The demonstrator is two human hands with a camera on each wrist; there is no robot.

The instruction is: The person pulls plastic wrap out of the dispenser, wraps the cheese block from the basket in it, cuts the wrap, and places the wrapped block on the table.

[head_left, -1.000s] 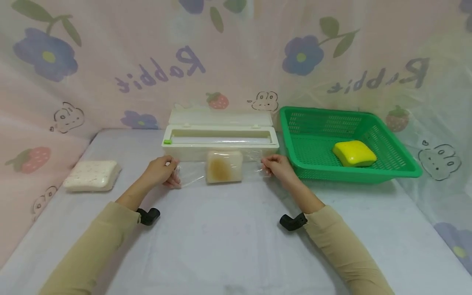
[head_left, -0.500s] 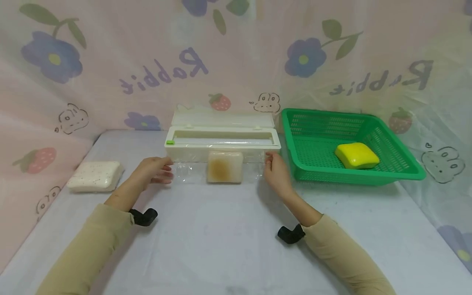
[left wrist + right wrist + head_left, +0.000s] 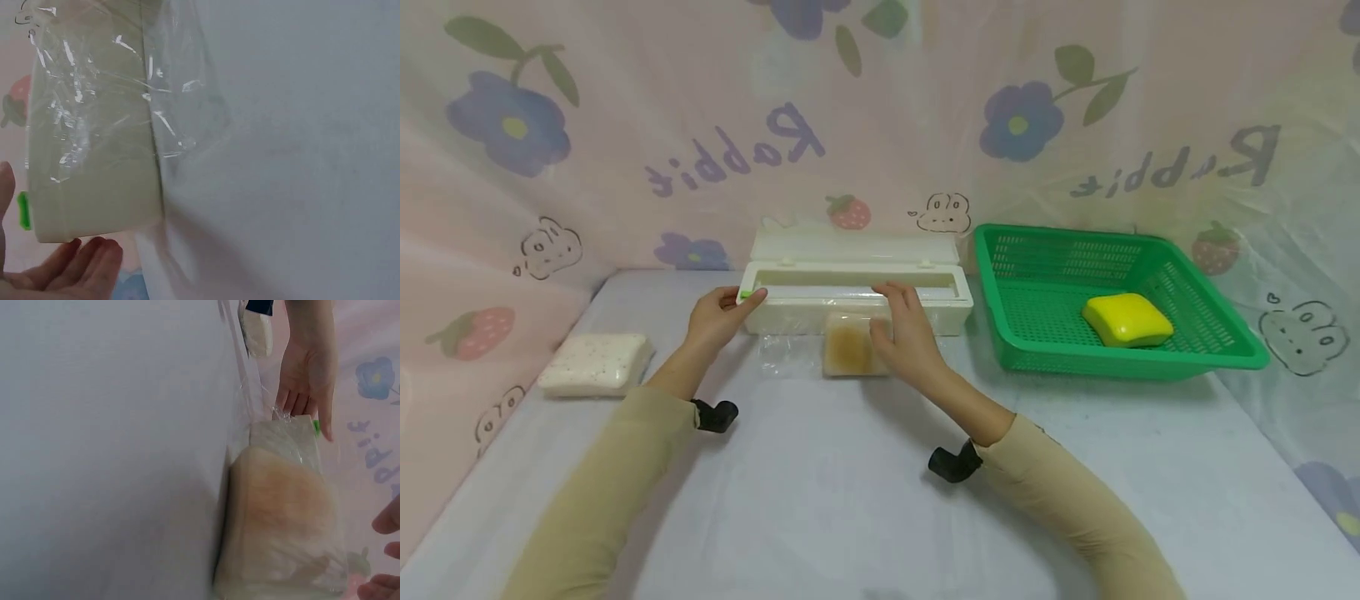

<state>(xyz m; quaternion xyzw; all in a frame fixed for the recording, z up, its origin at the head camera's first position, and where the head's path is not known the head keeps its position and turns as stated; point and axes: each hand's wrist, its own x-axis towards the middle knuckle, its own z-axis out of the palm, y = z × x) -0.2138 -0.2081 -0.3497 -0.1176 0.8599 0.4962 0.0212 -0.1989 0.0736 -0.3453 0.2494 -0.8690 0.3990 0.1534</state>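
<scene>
A cream block with a brown patch, like a slice of toast (image 3: 847,346), leans against the front of a white cling film dispenser (image 3: 943,320). Transparent cling film (image 3: 781,354) hangs from the dispenser, over and beside the block. At the dispenser's left end is my left hand (image 3: 715,321), its thumb extended by the green slider (image 3: 24,210) and its fingers by the end wall; contact is unclear. Over the block and the dispenser's front edge hovers my right hand (image 3: 908,346), fingers loosely bent and holding nothing. It partly hides the block's right side.
To the right stands a green basket (image 3: 1131,364) with a yellow pillow-shaped block (image 3: 1127,320) inside. A speckled white block (image 3: 597,365) lies at the left. The dispenser's lid (image 3: 853,247) stands raised toward the patterned curtain. White cloth (image 3: 835,500) covers the table.
Both hands have let go of the film's ends. The left hand has moved up to the dispenser's left end; the right hand has moved left over the block. The film now hangs down loosely.
</scene>
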